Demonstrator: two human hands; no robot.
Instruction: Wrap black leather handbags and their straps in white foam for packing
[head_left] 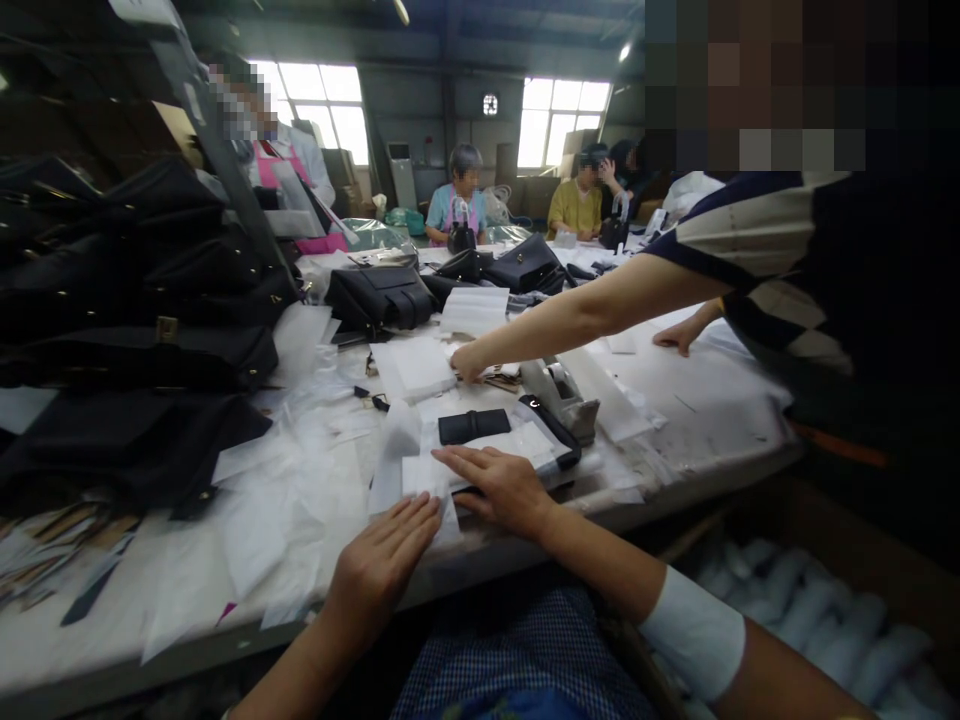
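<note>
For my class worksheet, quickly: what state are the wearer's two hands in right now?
Left hand: open, flat, at the thin white paper sheeting; no grip visible.
Right hand: open, outstretched over the sheeting; no grip visible.

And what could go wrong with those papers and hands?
The loose white sheets near the edge of the table might slide off if the left hand brushes them. The co-worker's reaching hand could bump the right hand. The flat black piece just beyond that hand might get nudged aside.
</note>
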